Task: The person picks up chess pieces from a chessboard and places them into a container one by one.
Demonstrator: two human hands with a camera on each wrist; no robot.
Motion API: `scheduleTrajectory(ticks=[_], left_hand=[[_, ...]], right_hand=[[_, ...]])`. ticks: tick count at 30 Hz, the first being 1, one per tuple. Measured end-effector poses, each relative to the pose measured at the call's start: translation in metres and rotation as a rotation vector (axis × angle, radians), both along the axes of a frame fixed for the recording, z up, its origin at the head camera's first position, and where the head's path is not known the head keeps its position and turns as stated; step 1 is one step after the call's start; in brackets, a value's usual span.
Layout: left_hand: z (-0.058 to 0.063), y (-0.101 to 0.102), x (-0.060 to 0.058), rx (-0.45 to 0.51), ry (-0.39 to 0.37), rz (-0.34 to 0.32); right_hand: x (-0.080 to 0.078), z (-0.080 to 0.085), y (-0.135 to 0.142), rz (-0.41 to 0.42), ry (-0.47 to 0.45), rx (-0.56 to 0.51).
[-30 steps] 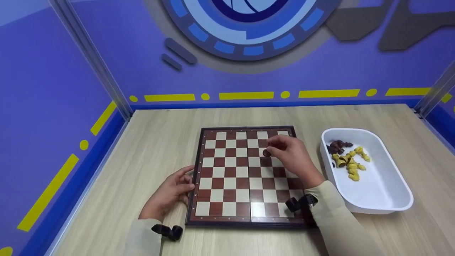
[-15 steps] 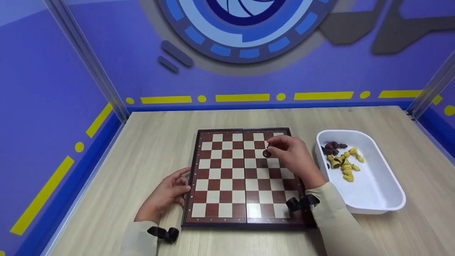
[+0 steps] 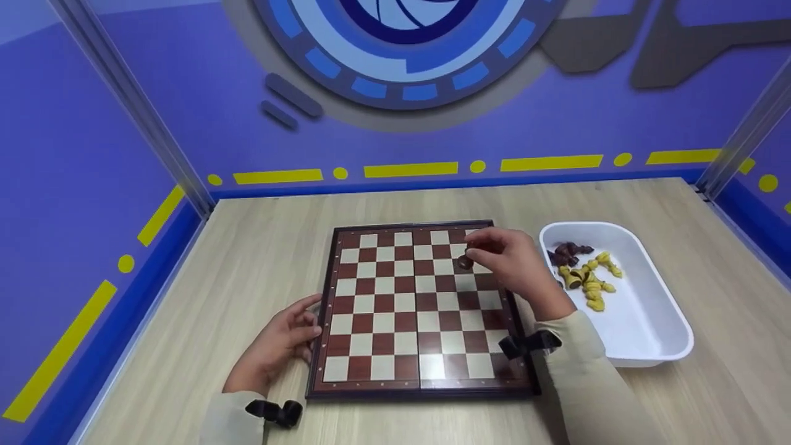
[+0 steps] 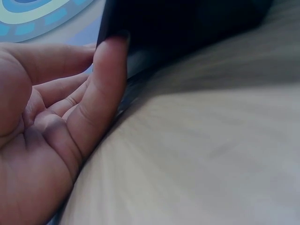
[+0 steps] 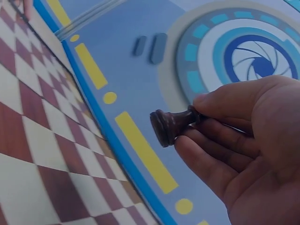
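Observation:
My right hand (image 3: 513,259) pinches a dark brown chess piece (image 5: 171,124) by its narrow end, between thumb and fingers. The piece's round base juts out from the fingertips. In the head view it hangs over the far right part of the chessboard (image 3: 386,303), which has brown and cream squares and a dark frame. My left hand (image 3: 281,340) is at the board's left edge. In the left wrist view, the left thumb (image 4: 101,89) and a finger touch the board's dark side; the other fingers curve loosely beneath, partly hidden.
Right of the board stands a white plastic tray (image 3: 649,327). Several yellow chess pieces (image 3: 593,287) and dark brown ones (image 3: 568,252) lie in its left part. Behind the wooden table (image 3: 259,247) rises a blue-purple wall (image 3: 383,145) with yellow marks.
The head view has shifted, so board and tray appear further left. Against the board, my right hand with the chess piece has moved slightly right. My left hand keeps its place at the edge.

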State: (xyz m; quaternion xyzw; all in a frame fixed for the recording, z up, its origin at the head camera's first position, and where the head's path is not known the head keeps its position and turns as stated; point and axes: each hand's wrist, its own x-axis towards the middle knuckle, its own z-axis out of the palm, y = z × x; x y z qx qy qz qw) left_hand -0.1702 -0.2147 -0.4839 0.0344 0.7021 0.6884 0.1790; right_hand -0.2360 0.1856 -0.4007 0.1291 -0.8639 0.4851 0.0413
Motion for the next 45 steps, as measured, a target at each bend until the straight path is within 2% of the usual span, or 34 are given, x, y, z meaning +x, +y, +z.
scheduleTrajectory(ticks=[3, 8, 10, 17, 24, 31, 34, 40, 45], left_hand=[[0.001, 0.000, 0.002, 0.002, 0.004, 0.000], [0.001, 0.000, 0.002, -0.002, 0.006, 0.000], [0.001, 0.000, 0.002, -0.007, 0.008, -0.001], [0.002, 0.001, 0.001, -0.026, 0.005, 0.002], [0.001, 0.001, 0.001, -0.025, 0.002, -0.003], [0.002, 0.002, 0.001, -0.010, -0.005, 0.000], [0.002, 0.002, 0.001, -0.004, -0.002, -0.002], [0.001, 0.001, 0.001, 0.009, -0.008, -0.005], [0.000, 0.001, 0.001, 0.004, -0.001, -0.005]], right_hand=[[0.004, 0.010, 0.005, 0.015, -0.028, -0.005], [0.006, 0.018, 0.016, 0.026, -0.046, -0.016], [0.004, 0.016, 0.022, 0.021, -0.042, -0.019], [0.007, 0.022, 0.038, -0.013, -0.002, 0.020], [0.008, 0.024, 0.056, -0.032, -0.031, -0.028], [0.009, 0.025, 0.072, -0.095, -0.054, -0.034], [0.009, 0.024, 0.078, -0.115, -0.091, -0.056], [0.010, 0.023, 0.091, -0.114, -0.161, -0.173], [0.010, 0.023, 0.099, -0.129, -0.160, -0.202]])
